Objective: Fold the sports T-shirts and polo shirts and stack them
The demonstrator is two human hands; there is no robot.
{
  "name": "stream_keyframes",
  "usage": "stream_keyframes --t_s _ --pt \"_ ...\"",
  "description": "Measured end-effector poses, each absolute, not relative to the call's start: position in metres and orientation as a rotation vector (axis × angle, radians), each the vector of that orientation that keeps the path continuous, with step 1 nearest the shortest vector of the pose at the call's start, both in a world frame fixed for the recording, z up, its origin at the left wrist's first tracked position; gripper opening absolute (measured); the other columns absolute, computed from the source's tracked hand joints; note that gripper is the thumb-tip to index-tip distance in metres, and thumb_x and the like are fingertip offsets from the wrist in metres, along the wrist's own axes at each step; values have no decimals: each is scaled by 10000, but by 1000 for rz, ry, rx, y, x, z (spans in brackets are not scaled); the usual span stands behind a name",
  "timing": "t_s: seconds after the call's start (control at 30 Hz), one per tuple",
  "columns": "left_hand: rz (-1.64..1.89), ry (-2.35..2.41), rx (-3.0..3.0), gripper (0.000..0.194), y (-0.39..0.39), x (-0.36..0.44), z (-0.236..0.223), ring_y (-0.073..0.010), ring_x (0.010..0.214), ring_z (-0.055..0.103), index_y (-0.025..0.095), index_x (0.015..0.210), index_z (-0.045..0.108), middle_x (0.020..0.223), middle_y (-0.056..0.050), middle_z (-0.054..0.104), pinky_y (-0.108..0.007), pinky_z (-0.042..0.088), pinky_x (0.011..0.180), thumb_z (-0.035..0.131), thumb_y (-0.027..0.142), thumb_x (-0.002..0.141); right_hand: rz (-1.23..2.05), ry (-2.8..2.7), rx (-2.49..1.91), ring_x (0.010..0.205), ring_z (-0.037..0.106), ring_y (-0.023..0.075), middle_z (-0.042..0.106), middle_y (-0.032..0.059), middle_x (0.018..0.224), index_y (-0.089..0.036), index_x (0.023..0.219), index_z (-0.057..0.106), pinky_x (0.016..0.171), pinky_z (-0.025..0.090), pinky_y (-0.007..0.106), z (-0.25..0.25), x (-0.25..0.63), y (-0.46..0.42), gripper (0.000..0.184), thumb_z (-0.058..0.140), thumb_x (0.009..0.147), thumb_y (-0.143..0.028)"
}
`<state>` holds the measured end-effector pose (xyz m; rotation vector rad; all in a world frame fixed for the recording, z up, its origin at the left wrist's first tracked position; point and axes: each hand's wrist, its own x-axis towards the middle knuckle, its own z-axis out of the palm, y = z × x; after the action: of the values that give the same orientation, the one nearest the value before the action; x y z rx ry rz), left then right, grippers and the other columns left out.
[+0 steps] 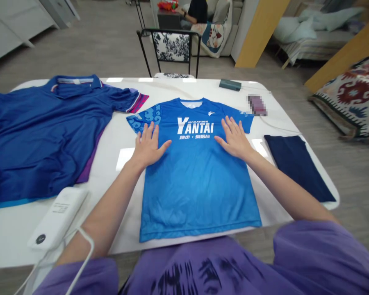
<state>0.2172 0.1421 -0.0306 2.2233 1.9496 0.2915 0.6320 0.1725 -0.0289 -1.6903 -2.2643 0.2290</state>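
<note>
Two open palms over a blue running shirt

From where I stand, the biggest thing is the white table [117, 135], and everything worth watching lies on it. Across its left end a dark blue polo shirt [46, 139] is spread wide, with purple and pink cloth showing from beneath. In the middle of the table lies the bright blue printed shirt [199, 184], front up, collar towards the far edge and hem close along the near one. Near the table's right edge is a smaller navy cloth [298, 166].

The step in hand looks to me like smoothing. I'd work it from the chest outward and then down, with light, even pressure on both sides, since soft ripples show in the lower half. Thin, slippery cloth like this probably drags easily, so I'd square both sleeves and keep the hem from slipping off the table's near side.

The left hand [149, 147] is spread, palm down, where sleeve meets body; the right hand [235, 139] matches it at the other side of the chest. Fingers are parted, thumbs point inward, and neither hand grips anything. They seem to rest on the fabric; how firmly, I can't tell.
</note>
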Motion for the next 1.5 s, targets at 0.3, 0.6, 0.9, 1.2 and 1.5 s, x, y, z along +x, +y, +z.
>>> stream_keyframes --t_s 0.3,0.6,0.9,1.2,1.5 --pt "201 1585 2391 889 -98 222 -40 -373 1836 136 208 1878 238 1948 -153 233 -614 178 1489 509 644 1152 520 -2565 -1578 1811 199 335 184 -59 1926 -485 1887 -21 1519 86 686 -41 659 -87 1027 588 1098 -731" --pt "314 1582 2358 579 -180 167 -47 -319 1706 483 378 1688 609 1792 -41 555 -581 351 1438 566 556 1139 420 -2451 -1629 1673 509 321 471 -95 1806 -609 1717 529 1390 436 645 -43 721 -160 607 601 1115 -631" --pt "647 1443 2619 528 -204 146 -75 -300 1539 659 360 1611 672 1675 -70 679 -540 504 1307 702 215 1104 172 -2475 -1410 1280 784 337 815 55 1426 -356 1416 782 1035 590 534 -24 716 -145 347 722 1113 -514" --pt "687 1671 2404 424 -208 155 -55 -225 1034 750 379 1504 767 1114 -34 779 -423 545 981 774 281 1092 504 -2605 -1112 1063 786 229 830 54 1226 -250 1214 736 849 540 342 38 416 60 247 635 1157 -467" --pt "452 2038 1822 352 -217 183 -28 -284 698 758 263 1114 768 705 17 729 -468 472 813 613 577 1153 431 -2493 -1745 1459 676 435 687 282 1569 -97 1528 632 1172 567 505 2 195 266 706 619 1123 -675"
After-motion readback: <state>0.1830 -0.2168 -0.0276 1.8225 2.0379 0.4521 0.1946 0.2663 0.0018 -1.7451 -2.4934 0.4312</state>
